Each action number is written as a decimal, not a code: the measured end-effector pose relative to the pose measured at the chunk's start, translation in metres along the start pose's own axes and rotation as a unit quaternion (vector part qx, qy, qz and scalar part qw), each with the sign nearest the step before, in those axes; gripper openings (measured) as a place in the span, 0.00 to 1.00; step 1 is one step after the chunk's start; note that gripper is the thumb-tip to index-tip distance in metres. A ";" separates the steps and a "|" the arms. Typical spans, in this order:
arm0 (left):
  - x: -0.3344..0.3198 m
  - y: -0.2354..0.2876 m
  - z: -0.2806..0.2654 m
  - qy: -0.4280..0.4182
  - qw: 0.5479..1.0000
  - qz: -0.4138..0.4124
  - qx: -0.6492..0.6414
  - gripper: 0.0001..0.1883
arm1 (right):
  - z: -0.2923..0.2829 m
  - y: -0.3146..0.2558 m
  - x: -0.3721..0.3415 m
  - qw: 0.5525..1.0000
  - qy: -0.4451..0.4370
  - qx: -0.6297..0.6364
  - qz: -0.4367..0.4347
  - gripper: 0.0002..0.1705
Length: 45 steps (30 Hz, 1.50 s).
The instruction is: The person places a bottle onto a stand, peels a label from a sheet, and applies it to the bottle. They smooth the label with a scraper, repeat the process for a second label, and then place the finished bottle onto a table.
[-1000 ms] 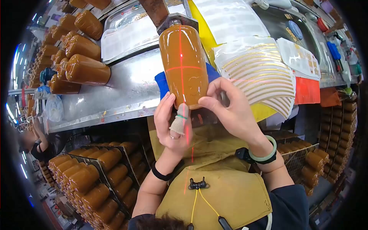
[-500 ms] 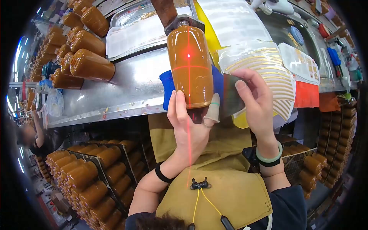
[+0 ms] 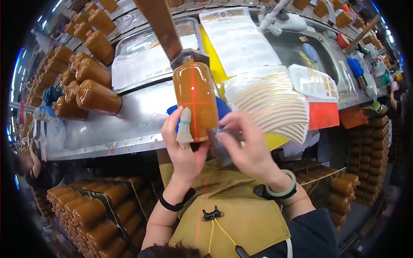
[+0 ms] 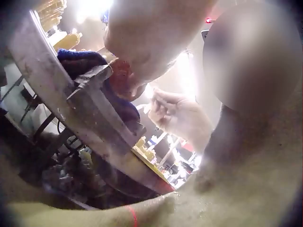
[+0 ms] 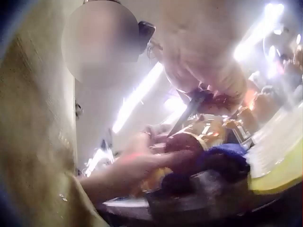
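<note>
A glossy brown bottle (image 3: 202, 86) lies with its neck against a metal holder (image 3: 189, 56) and its base towards the person. A red laser cross falls on it. My left hand (image 3: 183, 150) holds the bottle near its base, a ribbed finger cover (image 3: 185, 127) on one finger lying along its side. My right hand (image 3: 251, 148) pinches a thin, dark, flat piece (image 3: 221, 148) like a scraper, right at the base's right corner. In the right wrist view this dark piece (image 5: 187, 113) sticks out from the fingers. A blue cloth (image 3: 223, 108) lies under the bottle.
Right of the bottle lie clear sheets with gold curved strips (image 3: 271, 103) and a red sheet (image 3: 323, 115). Several brown bottles (image 3: 98, 96) stand on the left of the metal table (image 3: 137, 114). Racks of bottles (image 3: 97, 210) are below the table, and a wooden bar (image 3: 159, 26) reaches over it.
My right hand left the bottle's base, appeared at the right with the dark flat piece, then brought it back to the base. My left hand shifted its hold; the head view moved.
</note>
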<state>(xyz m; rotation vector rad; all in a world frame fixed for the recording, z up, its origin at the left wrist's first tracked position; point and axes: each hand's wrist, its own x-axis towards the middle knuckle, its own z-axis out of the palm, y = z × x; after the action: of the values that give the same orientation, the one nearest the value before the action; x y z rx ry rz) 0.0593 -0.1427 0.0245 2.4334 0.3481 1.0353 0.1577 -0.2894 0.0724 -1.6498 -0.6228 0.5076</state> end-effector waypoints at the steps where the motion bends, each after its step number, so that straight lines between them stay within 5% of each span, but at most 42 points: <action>1: 0.001 -0.002 0.000 -0.001 1.000 0.005 -0.008 0.45 | -0.003 0.005 0.003 1.000 0.008 -0.004 0.000 0.14; 4: -0.003 -0.008 -0.001 0.000 0.997 -0.051 -0.053 0.43 | -0.026 0.034 0.025 0.970 0.080 -0.214 -0.081 0.17; 8: -0.008 -0.020 -0.005 -0.068 0.980 -0.151 -0.115 0.48 | -0.092 0.049 0.051 0.979 0.023 -0.186 -0.083 0.15; 10: -0.002 -0.012 -0.005 -0.049 0.986 -0.125 -0.098 0.50 | -0.118 0.057 0.063 0.998 0.033 -0.046 0.004 0.13; 12: -0.002 -0.009 -0.003 -0.037 0.990 -0.107 -0.082 0.56 | -0.160 0.058 0.084 0.995 0.041 -0.050 0.071 0.13; 15: 0.002 -0.011 -0.003 -0.046 0.990 -0.097 -0.088 0.55 | -0.241 0.073 0.134 0.955 0.137 -0.264 0.023 0.26; 17: 0.003 -0.011 -0.002 -0.039 0.990 -0.101 -0.093 0.54 | -0.282 0.056 0.149 0.881 0.187 -0.434 0.016 0.20; 22: 0.008 -0.007 -0.002 -0.039 0.990 -0.101 -0.087 0.51 | -0.367 0.090 0.191 0.805 0.093 -0.577 0.107 0.19; 24: 0.010 -0.007 -0.003 -0.043 0.992 -0.099 -0.069 0.51 | -0.378 0.096 0.196 0.818 -0.102 -0.555 0.108 0.19; 27: 0.010 -0.006 -0.005 -0.048 0.992 -0.100 -0.062 0.50 | -0.379 0.109 0.205 0.799 -0.175 -0.543 0.192 0.19; 28: 0.010 -0.005 -0.005 -0.051 0.991 -0.104 -0.064 0.50 | -0.380 0.110 0.212 0.776 -0.168 -0.516 0.321 0.21; 31: 0.010 -0.008 -0.005 -0.054 0.990 -0.108 -0.069 0.49 | -0.363 0.091 0.216 0.734 -0.160 -0.554 0.359 0.22; 33: 0.010 -0.009 -0.004 -0.054 0.990 -0.109 -0.068 0.50 | -0.365 0.093 0.216 0.737 -0.161 -0.551 0.356 0.23; 36: 0.011 -0.008 -0.005 -0.051 0.991 -0.098 -0.078 0.51 | -0.360 0.096 0.221 0.815 -0.147 -0.473 0.302 0.20; 37: 0.010 -0.010 -0.004 -0.045 0.990 -0.105 -0.086 0.50 | -0.360 0.119 0.223 0.896 -0.105 -0.389 0.186 0.17; 39: 0.011 -0.010 -0.006 -0.043 0.992 -0.093 -0.080 0.49 | -0.352 0.129 0.231 0.919 -0.026 -0.344 0.191 0.16; 43: 0.008 -0.016 -0.006 -0.039 0.990 -0.085 -0.102 0.48 | -0.339 0.175 0.241 0.911 -0.032 -0.378 0.160 0.12; 45: 0.007 -0.018 -0.007 -0.037 0.989 -0.089 -0.108 0.47 | -0.327 0.166 0.241 0.922 0.032 -0.355 0.153 0.10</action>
<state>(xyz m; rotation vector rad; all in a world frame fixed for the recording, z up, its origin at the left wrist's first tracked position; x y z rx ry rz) 0.0576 -0.1220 0.0237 2.1959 0.3988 0.8558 0.5697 -0.3962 -0.0341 -2.4705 -0.5307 0.4727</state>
